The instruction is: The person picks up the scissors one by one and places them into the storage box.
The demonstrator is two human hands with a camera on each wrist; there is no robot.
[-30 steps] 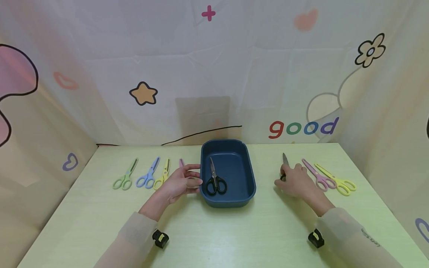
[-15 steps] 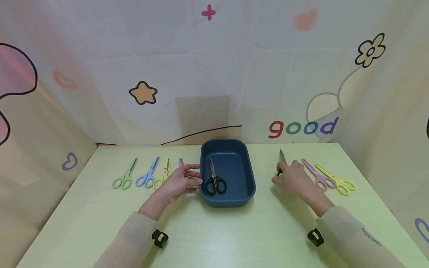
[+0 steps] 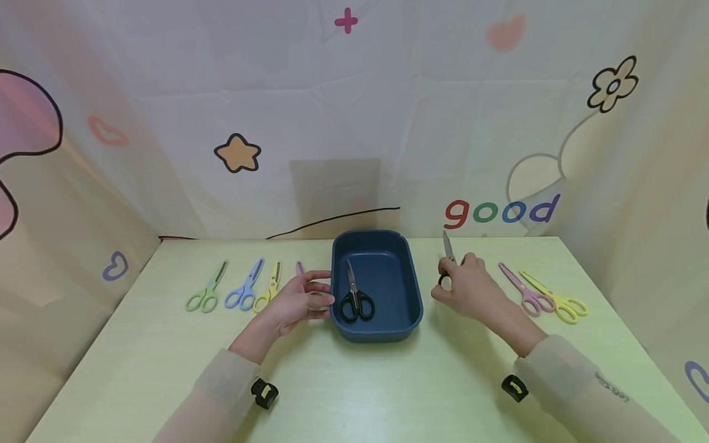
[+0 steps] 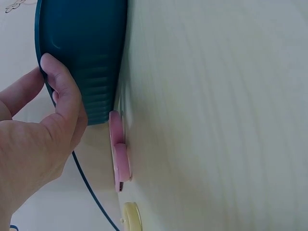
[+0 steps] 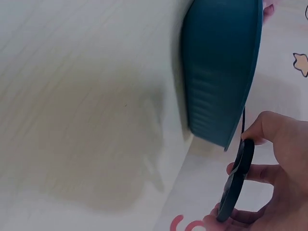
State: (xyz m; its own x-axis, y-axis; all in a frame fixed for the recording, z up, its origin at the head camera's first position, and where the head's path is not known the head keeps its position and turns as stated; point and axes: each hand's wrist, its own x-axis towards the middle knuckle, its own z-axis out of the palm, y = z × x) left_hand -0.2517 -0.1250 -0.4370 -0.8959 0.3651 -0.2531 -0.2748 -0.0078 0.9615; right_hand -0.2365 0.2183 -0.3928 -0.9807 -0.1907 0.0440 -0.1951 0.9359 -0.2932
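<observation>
In the head view, my right hand [image 3: 468,286] pinches black-handled scissors [image 3: 447,245], blades pointing up and away, right of the blue tray [image 3: 415,295]. The right wrist view has thumb and fingertips on the dark handle [image 5: 234,185], raised above the table beside the tray's wall [image 5: 219,82]. My left hand [image 3: 301,301] touches the tray's left side with relaxed fingers; in the left wrist view its fingertips [image 4: 50,62] rest at the rim. A second pair of black-handled scissors [image 3: 357,304] lies inside the tray.
Left of the tray lie green scissors [image 3: 209,294], blue scissors [image 3: 244,294], yellow scissors [image 3: 270,294] and pink scissors [image 4: 120,154], partly hidden by my left hand in the head view. Pink [image 3: 534,298] and yellow scissors [image 3: 565,304] lie at the right. A printed curtain [image 3: 249,74] hangs behind the table.
My right hand has lifted the black-handled scissors and carried them left, closer to the tray. The left hand and the tray have stayed in place.
</observation>
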